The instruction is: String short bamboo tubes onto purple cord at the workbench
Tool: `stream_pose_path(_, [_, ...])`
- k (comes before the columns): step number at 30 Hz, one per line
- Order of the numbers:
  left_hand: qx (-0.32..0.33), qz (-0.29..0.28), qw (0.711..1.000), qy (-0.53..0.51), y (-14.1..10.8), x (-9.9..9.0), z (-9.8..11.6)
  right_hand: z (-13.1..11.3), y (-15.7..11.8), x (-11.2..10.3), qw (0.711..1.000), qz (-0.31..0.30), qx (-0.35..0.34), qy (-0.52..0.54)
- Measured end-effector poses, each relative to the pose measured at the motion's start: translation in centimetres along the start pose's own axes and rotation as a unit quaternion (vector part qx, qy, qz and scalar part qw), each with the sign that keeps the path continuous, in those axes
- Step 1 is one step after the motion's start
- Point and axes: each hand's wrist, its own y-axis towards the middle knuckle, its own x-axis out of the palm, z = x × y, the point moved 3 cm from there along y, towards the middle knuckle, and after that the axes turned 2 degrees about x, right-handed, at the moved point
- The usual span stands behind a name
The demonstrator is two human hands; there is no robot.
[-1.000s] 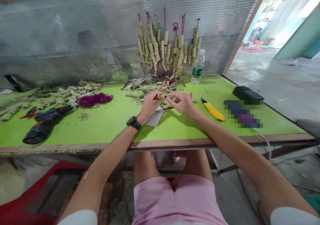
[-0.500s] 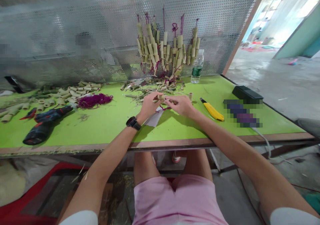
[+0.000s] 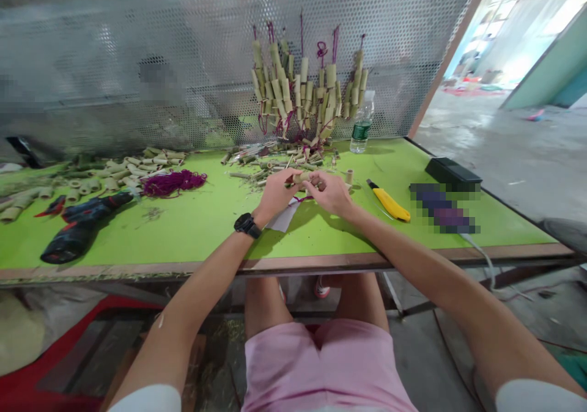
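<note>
A short piece of bamboo tube (image 3: pixel 301 178) is held between my two hands over the green tabletop. My left hand (image 3: pixel 277 195) pinches its left end, and my right hand (image 3: pixel 331 192) has its fingers closed around the right end. Purple cord (image 3: pixel 300 199) shows just below the hands, partly hidden by them. Under it lies a white scrap of paper (image 3: pixel 282 217). Behind the hands, cut bamboo pieces (image 3: pixel 275 166) are scattered. Another short tube (image 3: pixel 350 176) stands upright beside my right hand.
Strings of bamboo tubes (image 3: pixel 302 91) hang on the perforated metal screen (image 3: pixel 202 63). On the right are a water bottle (image 3: pixel 361 128), a yellow utility knife (image 3: pixel 389 203) and a black box (image 3: pixel 453 172). Leftward lie a purple cord bundle (image 3: pixel 174 183), a cordless drill (image 3: pixel 85 225) and piled bamboo tubes (image 3: pixel 132 170).
The bamboo tube has shifted slightly to the right between my hands, and the fingers of my right hand have changed position around it. Objects on the table look the same.
</note>
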Motion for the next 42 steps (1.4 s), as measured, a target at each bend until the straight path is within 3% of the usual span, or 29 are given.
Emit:
stream_pose_path(5, [-0.013, 0.020, 1.000, 0.005, 0.0, 0.5, 0.0, -0.1, -0.3, 0.4, 0.998, 0.031, 0.040, 0.031])
stream_pose_path(14, [-0.002, 0.039, 0.999, 0.006, -0.1, 0.6, -0.2, -0.9, -0.7, 0.3, 0.995, 0.048, 0.084, -0.010])
stream_pose_path(20, [-0.004, 0.050, 0.999, -0.009, 0.0, 0.5, -0.6, -0.5, -0.3, -0.2, 0.998, 0.040, 0.040, 0.005])
stream_pose_path(25, [-0.045, 0.048, 0.997, -0.047, 0.1, -0.2, -1.1, -0.2, -0.1, -0.4, 0.998, 0.047, 0.010, 0.031])
stream_pose_path(28, [-0.061, 0.051, 0.995, -0.067, 0.1, -0.3, -1.0, -0.2, 0.1, -0.7, 0.997, 0.052, -0.057, 0.025])
stream_pose_path(31, [-0.053, 0.052, 0.995, -0.073, 0.1, -0.3, -0.9, -0.4, 0.4, -1.1, 0.985, 0.057, -0.158, -0.048])
stream_pose_path(33, [-0.046, 0.048, 0.996, -0.068, 0.1, -0.2, -0.9, -0.4, 0.5, -1.2, 0.977, 0.051, -0.189, -0.079])
stream_pose_path(42, [-0.005, 0.039, 0.998, -0.046, -0.1, 0.2, -1.6, 0.4, 0.7, -0.4, 0.989, 0.003, -0.142, -0.039])
